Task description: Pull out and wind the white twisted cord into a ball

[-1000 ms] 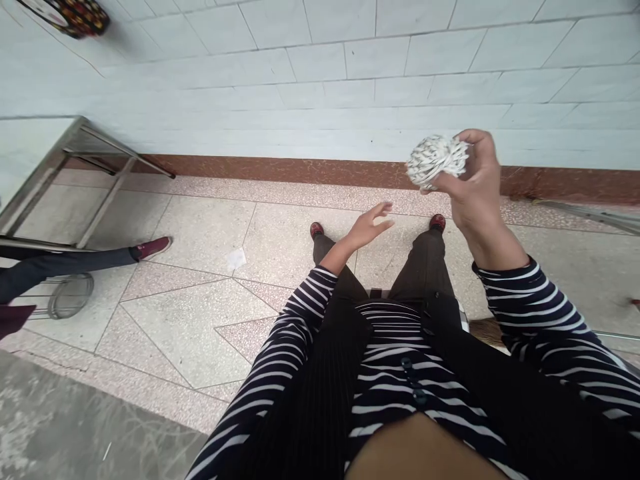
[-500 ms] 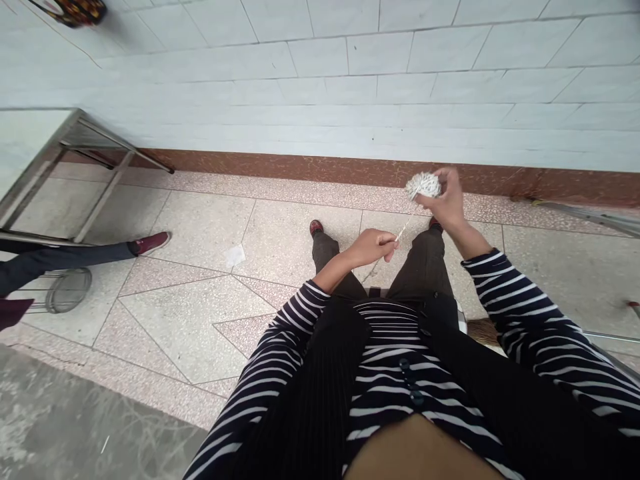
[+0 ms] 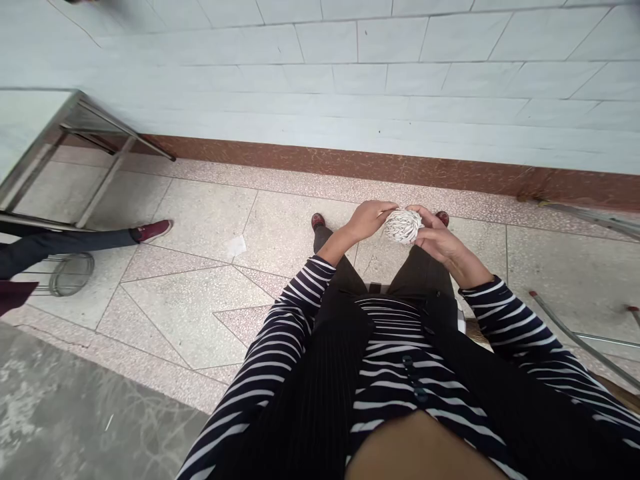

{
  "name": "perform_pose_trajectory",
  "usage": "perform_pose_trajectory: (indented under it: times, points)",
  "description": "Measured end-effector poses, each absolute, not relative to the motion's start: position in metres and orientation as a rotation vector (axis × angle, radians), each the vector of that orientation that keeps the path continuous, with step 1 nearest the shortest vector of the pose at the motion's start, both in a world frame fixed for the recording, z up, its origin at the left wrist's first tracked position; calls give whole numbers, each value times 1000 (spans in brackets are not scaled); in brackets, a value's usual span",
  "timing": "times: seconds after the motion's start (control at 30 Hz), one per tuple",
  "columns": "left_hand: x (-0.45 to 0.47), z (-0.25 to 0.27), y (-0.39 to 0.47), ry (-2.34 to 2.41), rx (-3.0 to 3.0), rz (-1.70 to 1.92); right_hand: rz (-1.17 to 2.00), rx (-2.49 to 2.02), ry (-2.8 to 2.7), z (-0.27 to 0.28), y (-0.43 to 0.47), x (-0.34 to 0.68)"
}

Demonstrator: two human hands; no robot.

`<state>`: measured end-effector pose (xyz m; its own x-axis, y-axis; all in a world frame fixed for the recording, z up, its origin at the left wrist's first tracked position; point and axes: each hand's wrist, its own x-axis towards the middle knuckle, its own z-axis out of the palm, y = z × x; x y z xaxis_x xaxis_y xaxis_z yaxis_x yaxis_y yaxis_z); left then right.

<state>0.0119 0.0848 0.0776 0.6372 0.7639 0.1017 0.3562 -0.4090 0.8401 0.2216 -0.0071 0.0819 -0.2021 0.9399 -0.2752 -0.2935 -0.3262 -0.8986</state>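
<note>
A ball of whitish twisted cord (image 3: 403, 227) is held out in front of my body, above the gap between my legs. My right hand (image 3: 443, 244) grips it from the right, with thumb and fingers curved round its side. My left hand (image 3: 371, 219) is at the ball's left edge, fingertips pinched together there. The strand in that pinch is mostly hidden at this angle.
A metal-framed table (image 3: 95, 167) stands at the left by the tiled wall (image 3: 330, 43). Near it are another person's leg and red shoe (image 3: 154, 231) and a round wire stand (image 3: 73, 274). White paper (image 3: 237, 247) lies on the floor. Metal legs (image 3: 575, 333) show at right.
My right hand has brought the ball down and left, and my left hand has risen to meet it. The strand stretched between them earlier no longer shows.
</note>
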Motion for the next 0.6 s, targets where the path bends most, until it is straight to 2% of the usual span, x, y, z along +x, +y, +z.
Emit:
perform_pose_trajectory:
  times: [0.3, 0.6]
  points:
    - [6, 35, 79, 924, 1744, 574, 1308, -1026, -1049, 124, 23, 251]
    - [17, 31, 73, 704, 1397, 631, 1214, -986, -922, 182, 47, 257]
